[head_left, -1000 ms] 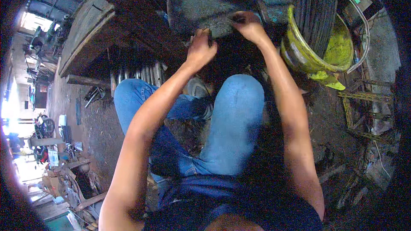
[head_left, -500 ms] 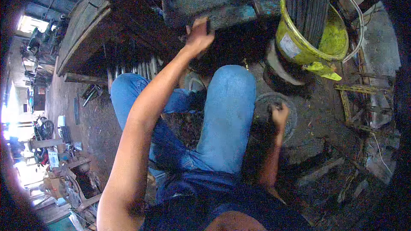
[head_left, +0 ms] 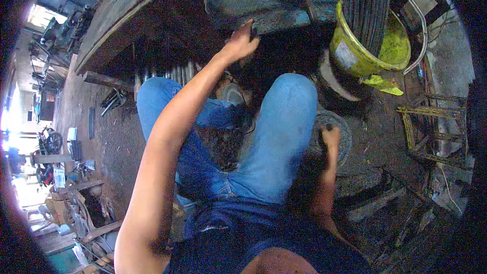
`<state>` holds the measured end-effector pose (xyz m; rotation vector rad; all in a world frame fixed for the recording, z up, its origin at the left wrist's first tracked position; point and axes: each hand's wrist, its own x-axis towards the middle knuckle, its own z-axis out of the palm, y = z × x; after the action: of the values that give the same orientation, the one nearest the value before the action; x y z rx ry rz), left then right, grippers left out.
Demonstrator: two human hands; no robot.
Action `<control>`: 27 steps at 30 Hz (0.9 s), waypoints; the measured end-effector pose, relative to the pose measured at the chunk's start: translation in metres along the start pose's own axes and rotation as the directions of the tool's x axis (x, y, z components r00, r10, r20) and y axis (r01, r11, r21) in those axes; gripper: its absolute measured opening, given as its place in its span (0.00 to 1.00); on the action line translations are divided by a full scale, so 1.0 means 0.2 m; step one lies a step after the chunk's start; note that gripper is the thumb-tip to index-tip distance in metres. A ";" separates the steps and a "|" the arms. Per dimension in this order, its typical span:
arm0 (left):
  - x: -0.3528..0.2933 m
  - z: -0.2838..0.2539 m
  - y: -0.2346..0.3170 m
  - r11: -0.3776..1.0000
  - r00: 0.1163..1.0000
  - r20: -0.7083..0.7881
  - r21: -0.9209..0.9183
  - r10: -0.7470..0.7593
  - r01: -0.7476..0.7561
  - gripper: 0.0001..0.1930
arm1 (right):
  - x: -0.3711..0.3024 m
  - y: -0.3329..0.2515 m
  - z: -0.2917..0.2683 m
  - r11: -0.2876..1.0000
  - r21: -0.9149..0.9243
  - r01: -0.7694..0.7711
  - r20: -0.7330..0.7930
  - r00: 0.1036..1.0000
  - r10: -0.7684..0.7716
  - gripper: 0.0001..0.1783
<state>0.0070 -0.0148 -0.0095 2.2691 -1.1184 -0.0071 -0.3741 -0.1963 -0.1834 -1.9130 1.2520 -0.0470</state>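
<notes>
My left hand (head_left: 240, 45) is reached out ahead, close to the front edge of a worn grey metal surface (head_left: 243, 5). A small dark shape shows between its thumb and fingers, too dim to name. Down by my right knee, my right hand (head_left: 331, 137) is closed, with something dark at its fingertips that I cannot make out. Beneath it lies a round grey basin-like thing (head_left: 341, 121), partly hidden by my knee. My bent legs in blue jeans (head_left: 276, 137) are between the two hands.
A yellow bucket (head_left: 350, 63) holding a dark ribbed roll (head_left: 362, 10) stands at the far right. Right of it is a rusty yellow metal frame (head_left: 431, 113). Metal rods (head_left: 177, 73) stand under a wooden board (head_left: 116, 33) at left. Scrap wood (head_left: 375, 205) lies at lower right.
The whole view has shifted slightly. My right knee appears farther right and covers more of the round grey thing. Both hands keep nearly the same pose, the left a little farther right in the picture.
</notes>
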 end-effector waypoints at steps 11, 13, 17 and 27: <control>-0.08 -0.13 0.16 0.998 0.937 0.344 0.014 -0.068 0.067 0.31 | -0.24 -0.52 -0.52 0.948 0.221 0.231 -0.328 0.933 -0.151 0.25; -0.10 -0.17 0.18 0.999 0.933 0.359 0.001 -0.030 0.032 0.32 | -0.36 -0.79 -0.66 0.861 0.292 0.417 -0.290 0.896 -0.336 0.16; -0.13 -0.21 0.17 0.992 0.945 0.315 0.063 0.084 -0.109 0.31 | -0.41 -1.35 -0.72 0.607 0.328 0.724 -0.153 0.675 -0.722 0.17; -0.17 -0.29 0.09 0.965 0.945 0.197 -0.084 0.261 -0.249 0.29 | 0.40 -2.01 -0.04 0.501 -0.434 0.749 0.369 0.655 -0.659 0.23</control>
<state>-0.0122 0.0320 0.0387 2.0921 -1.4961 -0.1733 -0.0380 -0.1976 0.0525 -2.7887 0.2625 0.0499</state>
